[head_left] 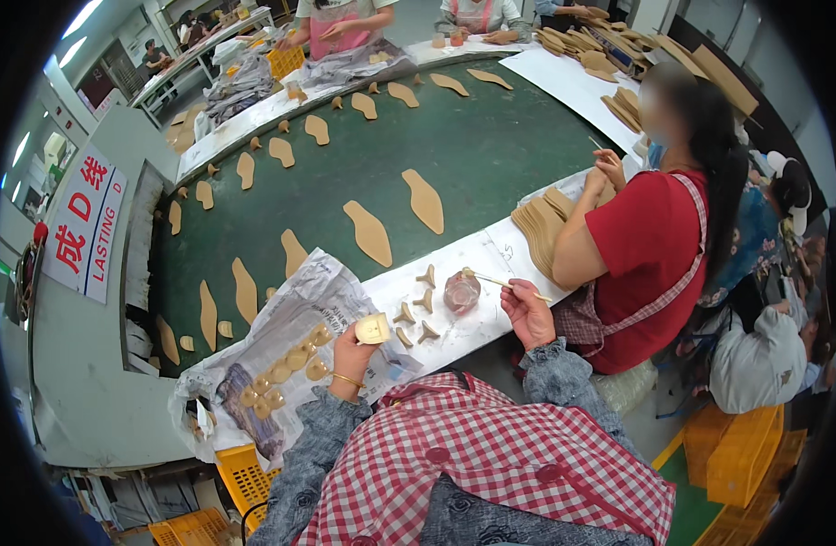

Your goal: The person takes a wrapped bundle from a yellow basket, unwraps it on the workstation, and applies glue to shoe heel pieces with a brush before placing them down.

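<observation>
In the head view the left hand (pixel 352 353) pinches a small pale heel piece (pixel 373 328) upright over the counter (pixel 477 259), while the right hand (pixel 527 309) grips a thin brush stick (pixel 501 283) whose long axis runs left into the glue jar (pixel 461 292), between both hands, nearer the right.

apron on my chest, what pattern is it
Red and white check apron, clearest in the head view.
</observation>
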The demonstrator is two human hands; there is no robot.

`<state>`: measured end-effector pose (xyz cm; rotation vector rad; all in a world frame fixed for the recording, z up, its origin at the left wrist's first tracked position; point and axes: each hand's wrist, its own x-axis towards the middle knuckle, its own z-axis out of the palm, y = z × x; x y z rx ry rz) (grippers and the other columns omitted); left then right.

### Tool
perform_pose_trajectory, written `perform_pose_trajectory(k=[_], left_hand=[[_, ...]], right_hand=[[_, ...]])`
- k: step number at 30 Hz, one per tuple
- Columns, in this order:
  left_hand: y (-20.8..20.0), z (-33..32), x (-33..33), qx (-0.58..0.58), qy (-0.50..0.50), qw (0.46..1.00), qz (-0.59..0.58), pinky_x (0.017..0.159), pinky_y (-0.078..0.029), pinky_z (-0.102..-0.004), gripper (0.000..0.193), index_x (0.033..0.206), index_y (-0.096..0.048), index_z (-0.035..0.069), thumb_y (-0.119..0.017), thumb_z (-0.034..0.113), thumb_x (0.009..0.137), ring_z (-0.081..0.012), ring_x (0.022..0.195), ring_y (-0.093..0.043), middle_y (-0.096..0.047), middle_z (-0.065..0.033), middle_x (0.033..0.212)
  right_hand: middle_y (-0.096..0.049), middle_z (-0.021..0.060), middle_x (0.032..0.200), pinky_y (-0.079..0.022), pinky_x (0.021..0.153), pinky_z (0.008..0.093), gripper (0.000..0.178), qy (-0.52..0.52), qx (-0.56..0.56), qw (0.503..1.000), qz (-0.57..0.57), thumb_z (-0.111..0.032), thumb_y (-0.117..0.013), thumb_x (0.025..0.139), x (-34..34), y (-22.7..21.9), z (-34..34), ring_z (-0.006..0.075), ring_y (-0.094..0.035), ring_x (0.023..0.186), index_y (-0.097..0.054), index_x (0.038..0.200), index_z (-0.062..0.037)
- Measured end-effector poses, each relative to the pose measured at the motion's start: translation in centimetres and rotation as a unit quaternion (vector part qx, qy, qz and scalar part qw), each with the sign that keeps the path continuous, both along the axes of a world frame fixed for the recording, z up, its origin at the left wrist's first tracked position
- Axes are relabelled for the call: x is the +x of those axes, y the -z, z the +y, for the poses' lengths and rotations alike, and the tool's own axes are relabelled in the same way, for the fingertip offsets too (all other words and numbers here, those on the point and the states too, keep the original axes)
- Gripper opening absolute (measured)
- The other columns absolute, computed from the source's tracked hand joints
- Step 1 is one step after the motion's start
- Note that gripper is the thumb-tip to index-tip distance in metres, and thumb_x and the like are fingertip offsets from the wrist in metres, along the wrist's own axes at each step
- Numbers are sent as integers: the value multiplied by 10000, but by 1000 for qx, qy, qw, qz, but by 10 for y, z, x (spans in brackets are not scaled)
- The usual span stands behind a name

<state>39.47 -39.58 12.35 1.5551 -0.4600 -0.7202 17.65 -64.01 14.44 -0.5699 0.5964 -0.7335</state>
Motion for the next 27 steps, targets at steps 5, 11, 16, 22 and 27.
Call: perform_pose_trajectory(k=[5,11,16,22,27], left_hand=[[-26,-20,-8,7,9,976,-215,770,-444,-299,323,960,-618,31,-685,13,644,-222,869,-575,-611,-78,922],[-81,-31,-22,-82,84,948,-296,759,-419,-301,291,937,-620,42,-653,6,650,-234,854,-535,-587,-84,905],[-94,-27,-32,-84,90,961,-247,766,-421,-310,288,941,-611,33,-650,13,656,-248,857,-534,-577,-80,883],[-87,-22,-33,-81,35,966,-242,732,-429,-288,282,919,-618,27,-666,-12,643,-220,817,-541,-586,-71,858],[-88,-22,-33,-87,18,961,-261,720,-427,-280,281,908,-625,33,-668,-25,637,-206,799,-535,-592,-64,846]], right_hand=[[-600,104,786,-501,630,263,138,-44,-102,993,-48,-109,-527,862,9,-66,20,160,-592,695,-540,934,8],[-605,123,726,-504,595,260,93,-56,-312,948,41,-71,-510,868,18,-133,66,165,-598,635,-525,907,12],[-595,120,740,-506,617,269,99,-55,-390,918,50,-65,-476,885,21,-144,83,169,-600,649,-511,894,26],[-601,115,768,-507,635,265,100,-73,-449,889,58,-55,-484,884,23,-137,87,170,-610,677,-523,926,26],[-608,123,783,-511,628,264,107,-95,-520,846,64,-52,-486,883,26,-134,85,170,-615,685,-536,928,31]])
